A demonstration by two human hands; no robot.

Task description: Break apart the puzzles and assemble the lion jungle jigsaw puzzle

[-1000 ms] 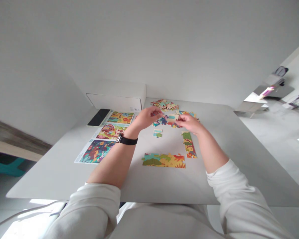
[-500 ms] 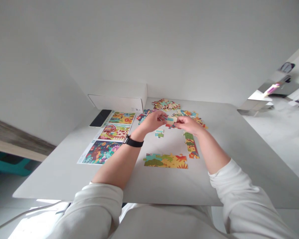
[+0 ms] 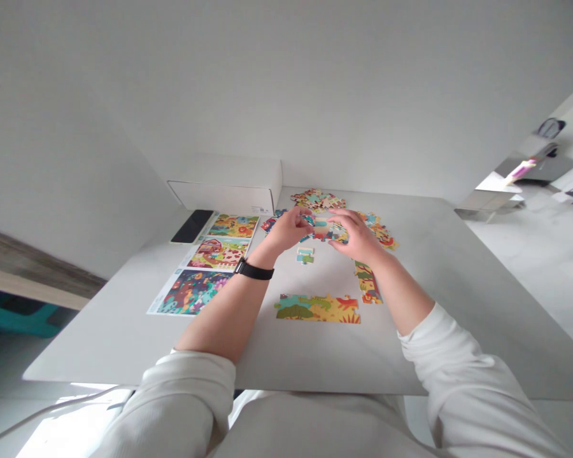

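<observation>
My left hand [image 3: 288, 230], a black band on its wrist, is closed with a small teal jigsaw piece [image 3: 307, 220] at its fingertips. Opposite it, my right hand [image 3: 356, 236] has thumb and fingers spread above several loose pieces [image 3: 323, 234]. Just nearer to me lies a small joined bit of puzzle [image 3: 305, 256] in pale blue and green. An assembled strip [image 3: 318, 308] with a green bush and yellow ground lies closer to my body. To its upper right, partly under my right wrist, is an upright strip [image 3: 367, 283] with a tree.
Three printed picture sheets [image 3: 214, 253] lie left of my left forearm, with a black phone [image 3: 193, 226] beside them. A white box [image 3: 224, 194] stands against the wall. More pieces are heaped at the back [image 3: 318, 200] and to the right [image 3: 384, 234].
Both hands were on one pale piece between them. My right hand has let go and spread its fingers; my left hand stays nearly in place with a teal piece.
</observation>
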